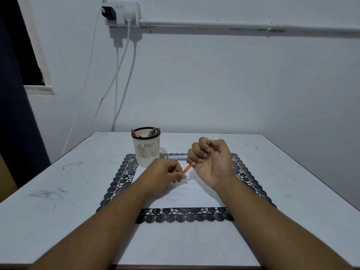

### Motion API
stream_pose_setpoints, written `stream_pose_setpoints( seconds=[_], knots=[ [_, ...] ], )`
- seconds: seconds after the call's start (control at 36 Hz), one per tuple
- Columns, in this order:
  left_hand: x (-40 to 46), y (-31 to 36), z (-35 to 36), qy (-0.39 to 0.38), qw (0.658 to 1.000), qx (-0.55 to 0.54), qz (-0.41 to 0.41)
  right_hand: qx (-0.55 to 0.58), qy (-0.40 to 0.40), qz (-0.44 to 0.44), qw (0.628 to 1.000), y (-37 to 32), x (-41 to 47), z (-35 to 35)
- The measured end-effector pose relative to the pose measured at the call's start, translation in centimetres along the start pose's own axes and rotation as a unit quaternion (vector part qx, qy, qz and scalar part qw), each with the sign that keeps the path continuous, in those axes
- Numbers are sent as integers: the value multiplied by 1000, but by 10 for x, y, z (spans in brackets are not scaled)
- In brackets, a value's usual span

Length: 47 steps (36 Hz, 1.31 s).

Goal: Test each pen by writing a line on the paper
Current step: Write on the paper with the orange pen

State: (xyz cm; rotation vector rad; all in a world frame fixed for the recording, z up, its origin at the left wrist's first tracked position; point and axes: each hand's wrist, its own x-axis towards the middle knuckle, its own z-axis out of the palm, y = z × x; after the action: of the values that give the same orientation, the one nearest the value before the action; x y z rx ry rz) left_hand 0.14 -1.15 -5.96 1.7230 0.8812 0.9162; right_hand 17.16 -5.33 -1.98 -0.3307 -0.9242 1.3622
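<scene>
Slantwise above the paper [194, 197], both hands, left [165, 172] and right [210, 160], grip the orange pen [187, 168], lower end toward the left.

A pale wall [214, 78] carries a socket box [121, 13] with white cables [124, 61] hanging down and a pipe [243, 26] running right. A dark window [25, 55] sits left; a scuffed white table [58, 182] stands below.

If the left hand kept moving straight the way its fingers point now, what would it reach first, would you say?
Probably the right hand: the left hand points right along the orange pen both hands hold over the paper. Depth is hard to judge.
</scene>
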Motion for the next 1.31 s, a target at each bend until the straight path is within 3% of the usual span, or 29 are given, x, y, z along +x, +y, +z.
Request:
stream_pose_setpoints(
  seconds=[0.64, 0.92, 1.31],
  knots=[
    [-4, 5, 2, -14, 1000, -23, -2, 3, 4, -3, 1000, 0, 0, -3],
    [0, 10, -12, -27, 990, 125, 62, 98, 93, -17, 991, -5, 0, -3],
    [0, 12, -13, -24, 987, 134, 84, 96, 96, -21, 991, -5, -1, -4]
  ],
)
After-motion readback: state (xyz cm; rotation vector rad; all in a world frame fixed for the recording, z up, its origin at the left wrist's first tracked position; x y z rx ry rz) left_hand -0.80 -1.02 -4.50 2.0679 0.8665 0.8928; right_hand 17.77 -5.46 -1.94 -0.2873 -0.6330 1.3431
